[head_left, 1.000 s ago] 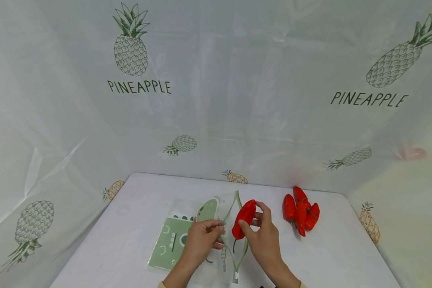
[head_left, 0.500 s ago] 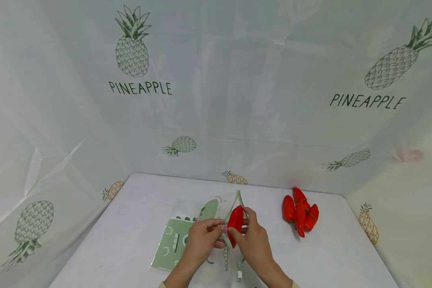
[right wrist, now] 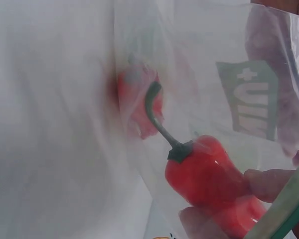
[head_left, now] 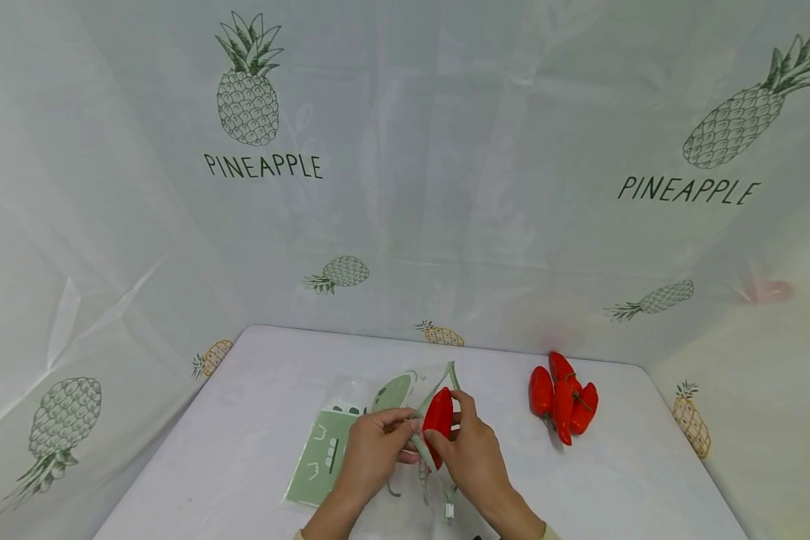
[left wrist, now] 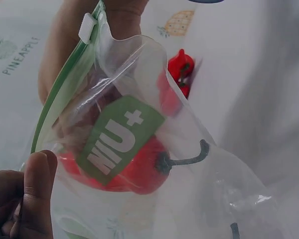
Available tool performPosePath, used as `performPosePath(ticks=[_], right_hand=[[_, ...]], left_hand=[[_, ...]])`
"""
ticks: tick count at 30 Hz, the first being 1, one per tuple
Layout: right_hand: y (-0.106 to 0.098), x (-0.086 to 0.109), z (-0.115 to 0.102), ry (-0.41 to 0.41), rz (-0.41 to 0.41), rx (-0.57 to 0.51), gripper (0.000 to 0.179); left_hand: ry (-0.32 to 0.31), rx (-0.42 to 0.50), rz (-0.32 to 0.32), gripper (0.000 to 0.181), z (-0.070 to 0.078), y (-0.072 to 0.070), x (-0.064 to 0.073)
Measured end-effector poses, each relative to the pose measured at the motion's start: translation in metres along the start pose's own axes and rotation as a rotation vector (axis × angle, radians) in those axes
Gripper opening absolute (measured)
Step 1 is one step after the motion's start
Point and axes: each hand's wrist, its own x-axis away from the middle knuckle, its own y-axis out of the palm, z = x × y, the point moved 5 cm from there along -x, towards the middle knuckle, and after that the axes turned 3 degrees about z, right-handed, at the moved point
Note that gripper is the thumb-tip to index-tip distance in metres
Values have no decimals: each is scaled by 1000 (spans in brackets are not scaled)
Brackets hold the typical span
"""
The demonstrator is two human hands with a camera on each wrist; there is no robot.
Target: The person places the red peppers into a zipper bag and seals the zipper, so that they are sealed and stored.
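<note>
A red pepper with a curved dark green stem is in my right hand, gripped between thumb and fingers. The pepper and fingertips are inside the mouth of a clear zip bag; a green label shows on the bag in the left wrist view. My left hand pinches the bag's green zip edge, holding the mouth apart. The white slider sits at one end of the zip. Behind the bag's film, the right wrist view shows another blurred red shape.
Several red peppers lie grouped on the white table at the right. A flat green printed packet lies left of my hands. A pineapple-print sheet hangs behind and around the table.
My right hand has moved left and slightly down, bringing the pepper from beside the bag's opening into it. The left hand has stayed nearly still on the zip edge.
</note>
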Motion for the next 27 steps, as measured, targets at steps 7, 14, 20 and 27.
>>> performPosePath(ticks=[7,14,20,27], right_hand=[[0,-2,1,6,-13,8,76],[1,-2,2,4,-14,20,77],[1,-3,0,1,-16,19,78],[0,-3,-1,-5,-12,25,79]], left_hand=[[-2,-5,7,26,2,-1,0],[-4,-6,4,26,0,-1,0],[-8,2,2,26,0,-1,0],[-8,-4,5,27,0,-2,0]])
